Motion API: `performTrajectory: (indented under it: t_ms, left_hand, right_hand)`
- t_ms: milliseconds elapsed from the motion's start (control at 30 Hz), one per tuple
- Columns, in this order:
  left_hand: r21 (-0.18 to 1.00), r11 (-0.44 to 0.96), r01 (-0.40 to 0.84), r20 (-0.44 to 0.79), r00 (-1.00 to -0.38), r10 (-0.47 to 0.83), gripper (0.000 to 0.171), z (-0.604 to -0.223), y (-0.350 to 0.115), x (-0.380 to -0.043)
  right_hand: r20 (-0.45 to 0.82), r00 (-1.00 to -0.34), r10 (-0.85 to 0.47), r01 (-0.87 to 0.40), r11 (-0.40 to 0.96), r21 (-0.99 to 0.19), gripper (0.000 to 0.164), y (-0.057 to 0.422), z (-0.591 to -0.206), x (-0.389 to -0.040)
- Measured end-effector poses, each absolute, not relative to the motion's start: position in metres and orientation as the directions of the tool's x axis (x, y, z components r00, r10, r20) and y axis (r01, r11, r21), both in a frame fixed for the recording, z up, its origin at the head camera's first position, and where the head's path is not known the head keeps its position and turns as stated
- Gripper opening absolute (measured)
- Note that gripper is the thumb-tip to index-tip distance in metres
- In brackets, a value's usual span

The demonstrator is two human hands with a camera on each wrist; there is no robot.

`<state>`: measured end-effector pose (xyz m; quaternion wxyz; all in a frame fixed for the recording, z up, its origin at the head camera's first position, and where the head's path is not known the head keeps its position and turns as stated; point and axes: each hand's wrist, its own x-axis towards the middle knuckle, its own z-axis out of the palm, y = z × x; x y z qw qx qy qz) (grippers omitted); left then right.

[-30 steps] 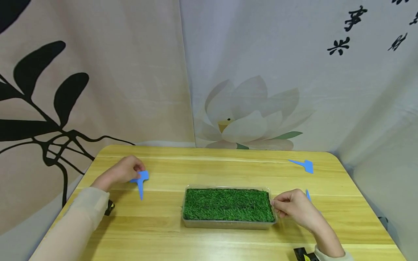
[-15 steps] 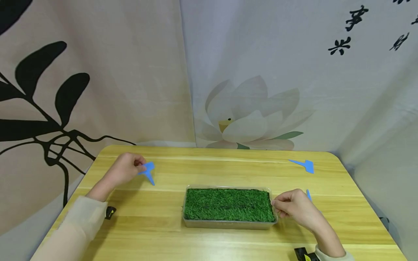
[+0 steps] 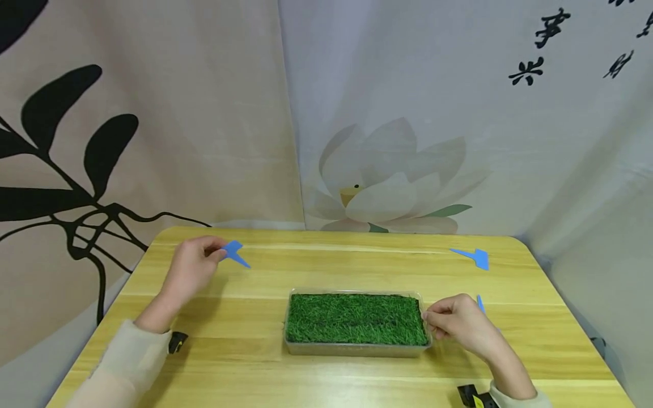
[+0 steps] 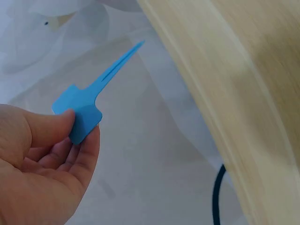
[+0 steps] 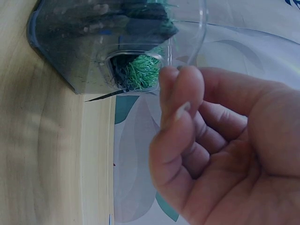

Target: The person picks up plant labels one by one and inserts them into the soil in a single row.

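Between thumb and fingers, my left hand (image 3: 191, 275) pinches a blue T-shaped plant label (image 4: 80, 104) by its wide head, over the back left of the table. Its pointed stem angles away from the hand. A clear plastic box (image 3: 352, 351) filled with green artificial grass (image 3: 357, 319) stands at the table's middle. My right hand (image 3: 466, 323) is at the box's right end, thumb and fingertips pinching its rim, other fingers curled in the right wrist view. A second blue label (image 3: 480, 259) lies at the back right. Another label (image 3: 480, 303) is partly hidden behind the right hand.
The light wooden table (image 3: 265, 374) has rounded back corners, and a printed curtain (image 3: 214, 141) hangs right behind it. A black strap piece (image 3: 177, 342) shows at the left wrist, with another (image 3: 475, 396) at the right wrist.
My left hand has lifted the plant label and carried it toward the back of the table, its stem swinging from pointing at me to pointing right. My right hand stays at the box.
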<state>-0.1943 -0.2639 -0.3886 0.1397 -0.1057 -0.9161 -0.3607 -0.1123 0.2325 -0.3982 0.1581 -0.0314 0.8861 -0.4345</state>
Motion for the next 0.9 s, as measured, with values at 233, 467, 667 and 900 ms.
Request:
performTrajectory:
  t_ms: [233,467,667,900]
  left_hand:
    - [0.634,0.703,0.322,0.421,-0.906,0.037,0.009,-0.382,-0.251,-0.182]
    - [0.639,0.683,0.355,0.502,-0.864,-0.021,0.008,-0.378,-0.240,-0.174]
    - [0.649,0.637,0.417,0.562,-0.827,-0.031,0.006,-0.380,-0.231,-0.168]
    - [0.644,0.611,0.460,0.596,-0.803,-0.024,0.006,-0.378,-0.220,-0.157]
  right_hand:
    - [-0.249,-0.946,-0.208,0.074,0.608,-0.791,0.020,0.232,-0.397,-0.113]
    - [-0.252,-0.947,-0.199,0.084,0.605,-0.792,0.021,0.233,-0.397,-0.113]
    - [-0.258,-0.945,-0.201,0.091,0.596,-0.798,0.022,0.231,-0.395,-0.112]
    - [-0.246,-0.948,-0.203,0.082,0.592,-0.802,0.021,0.232,-0.396,-0.111]
